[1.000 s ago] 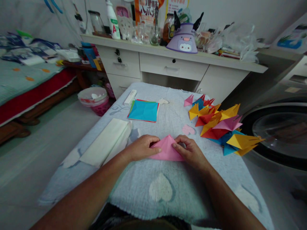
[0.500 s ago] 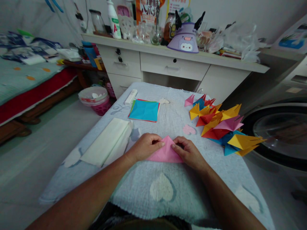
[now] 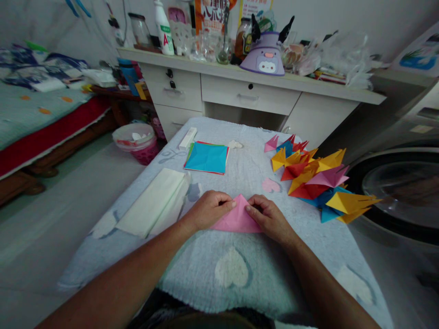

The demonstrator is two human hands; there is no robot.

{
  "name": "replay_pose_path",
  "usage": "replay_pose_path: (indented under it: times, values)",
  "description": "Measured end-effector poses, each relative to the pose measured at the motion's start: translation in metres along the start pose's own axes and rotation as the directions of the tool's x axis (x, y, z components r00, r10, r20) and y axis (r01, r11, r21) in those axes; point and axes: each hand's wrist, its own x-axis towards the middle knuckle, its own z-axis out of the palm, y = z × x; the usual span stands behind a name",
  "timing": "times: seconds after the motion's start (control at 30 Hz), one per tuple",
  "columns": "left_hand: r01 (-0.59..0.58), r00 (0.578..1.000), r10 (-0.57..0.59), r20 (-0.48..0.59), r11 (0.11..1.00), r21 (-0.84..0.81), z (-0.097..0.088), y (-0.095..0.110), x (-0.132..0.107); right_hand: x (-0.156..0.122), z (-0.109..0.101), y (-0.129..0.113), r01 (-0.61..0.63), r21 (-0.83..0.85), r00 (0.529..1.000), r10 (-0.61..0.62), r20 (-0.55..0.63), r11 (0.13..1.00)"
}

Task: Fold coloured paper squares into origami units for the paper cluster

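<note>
A pink sheet of origami paper (image 3: 238, 221), folded into a triangle with its point away from me, lies on the cloth-covered table in front of me. My left hand (image 3: 212, 209) pinches its left slope between thumb and fingers. On the opposite slope, my right hand (image 3: 269, 214) grips the paper the same way, thumb on top. Both hands are close to the triangle's tip, and the right hand covers its right corner. Beyond them sits a stack of square coloured paper (image 3: 206, 157) with a blue sheet on top.
Folded paper cranes (image 3: 308, 176) in several colours crowd the table's right side. A folded pale cloth or paper (image 3: 151, 201) lies at left, with a small white box (image 3: 188, 138) behind it. Past the far edge stands a white desk (image 3: 247, 93); a pink bin (image 3: 137, 141) is on the floor.
</note>
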Motion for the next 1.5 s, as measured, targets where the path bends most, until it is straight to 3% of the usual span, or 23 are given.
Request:
replay_pose_path:
  times: [0.93,1.33,1.5]
  values:
    - [-0.045,0.999,0.046,-0.021,0.998,0.054,0.001,0.001,-0.002,0.000,0.000,-0.002,0.036,-0.055,0.999,-0.035,0.010,0.998]
    - [-0.087,0.979,0.146,-0.143,0.929,0.359,0.006,0.008,-0.002,-0.002,0.003,-0.004,0.029,-0.261,0.999,-0.035,-0.017,0.965]
    - [-0.083,0.980,0.128,-0.149,0.958,0.275,0.004,0.003,-0.001,-0.004,0.001,-0.011,-0.023,-0.236,1.000,0.023,-0.001,0.972]
